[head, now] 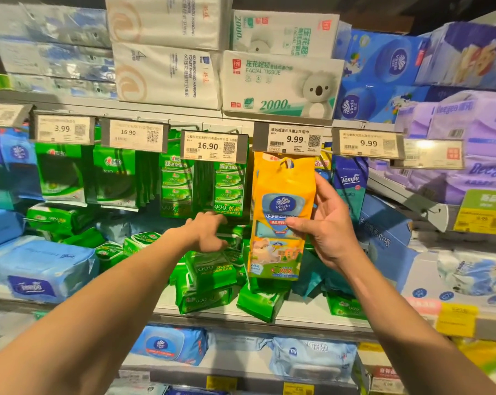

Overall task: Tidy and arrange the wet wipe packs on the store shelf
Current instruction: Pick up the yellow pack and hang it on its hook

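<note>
I see the shelf (298, 315) running across the middle of the frame, strewn with green packs (209, 273) lying tilted and overlapping at centre. More green packs hang from pegs above them, under price tags (212, 146). Just right of centre hangs a tall yellow pack (281, 195) with a blue Vinda badge and a cartoon animal low on its front. My right hand (330, 220) grips that yellow pack by its right edge, thumb on the front, fingers behind. My left hand (205, 232) reaches in at centre, fingers loosely spread and curled down over the heap of green packs, just left of the yellow one; I cannot tell whether it touches them.
</note>
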